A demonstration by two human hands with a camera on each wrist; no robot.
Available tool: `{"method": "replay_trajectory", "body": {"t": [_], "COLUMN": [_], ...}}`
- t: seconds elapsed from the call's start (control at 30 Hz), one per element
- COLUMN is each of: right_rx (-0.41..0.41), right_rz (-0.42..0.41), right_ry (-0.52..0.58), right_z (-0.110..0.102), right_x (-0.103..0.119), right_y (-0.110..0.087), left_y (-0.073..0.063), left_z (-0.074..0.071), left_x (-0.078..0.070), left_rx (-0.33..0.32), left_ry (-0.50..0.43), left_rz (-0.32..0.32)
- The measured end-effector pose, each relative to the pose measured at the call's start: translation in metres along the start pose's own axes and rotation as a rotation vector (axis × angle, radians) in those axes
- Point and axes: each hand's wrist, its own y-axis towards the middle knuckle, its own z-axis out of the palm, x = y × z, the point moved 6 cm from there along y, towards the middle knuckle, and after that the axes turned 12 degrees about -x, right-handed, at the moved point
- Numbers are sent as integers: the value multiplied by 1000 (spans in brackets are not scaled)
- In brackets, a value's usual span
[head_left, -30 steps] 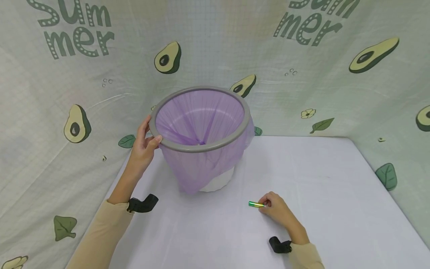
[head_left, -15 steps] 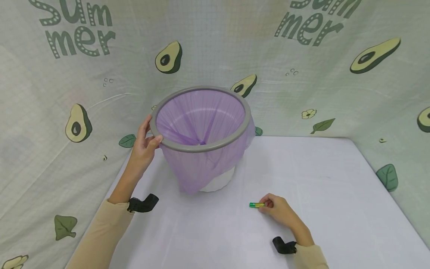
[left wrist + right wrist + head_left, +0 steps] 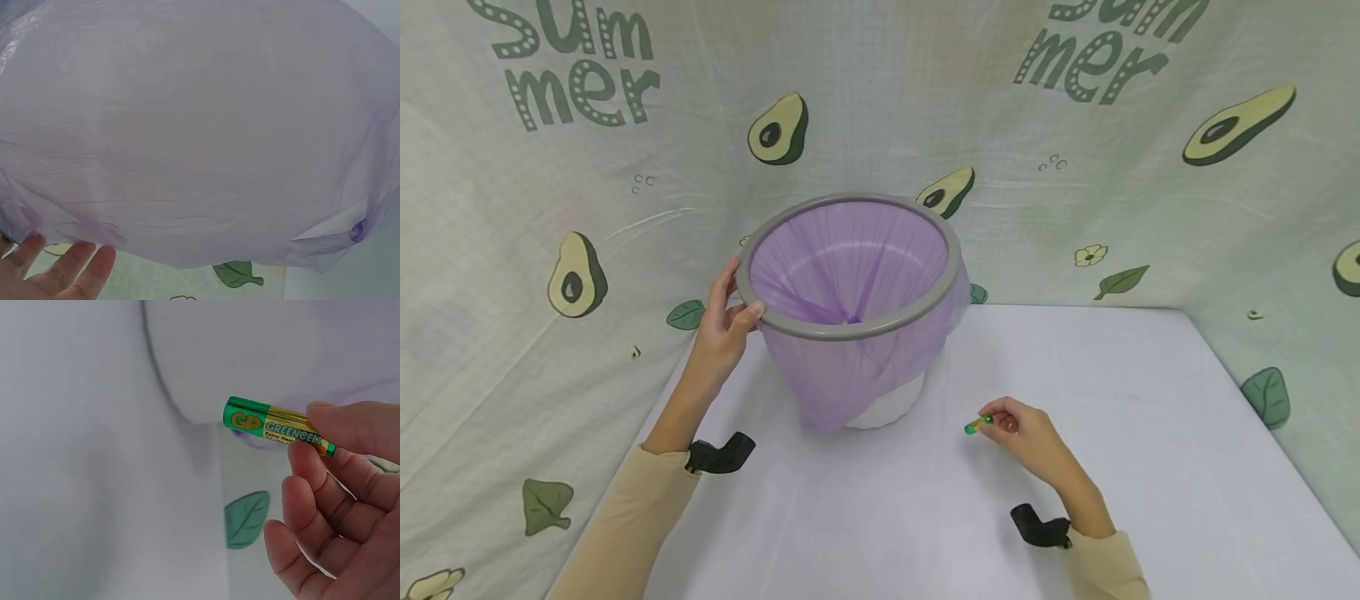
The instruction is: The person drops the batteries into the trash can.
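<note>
A trash can with a grey rim (image 3: 850,331) and a purple plastic liner (image 3: 857,375) stands at the back left of the table. My left hand (image 3: 724,329) grips the rim's left side, thumb on top and fingers outside. In the left wrist view the liner (image 3: 187,137) fills most of the picture, with fingertips (image 3: 100,265) touching its edge. My right hand (image 3: 1026,433) pinches a green and gold battery (image 3: 275,424) between thumb and fingers, above the table and right of the can. Its printed label faces the right wrist camera.
A white cloth covers the table (image 3: 1112,433). Behind and beside it hangs a curtain (image 3: 865,100) printed with avocados, leaves and lettering. Black wrist cameras sit on both forearms, the right one (image 3: 1040,527) low over the table.
My right hand has lifted the battery off the table surface and moved it slightly up and away from me. The battery now tilts. My left hand stays on the rim.
</note>
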Motion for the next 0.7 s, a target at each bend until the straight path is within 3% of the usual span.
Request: {"method": "replay_trajectory", "body": {"t": [0.43, 0.7], "right_rx": [-154, -232], "right_rz": [-403, -641], "right_ry": [41, 147], "right_z": [-48, -54], "right_x": [119, 189], "right_y": [18, 23], "left_y": [0, 1], "left_z": [0, 0], "left_x": [0, 1], "left_rx": [1, 1], "left_ry": [-7, -19], "left_rz": [5, 23]}}
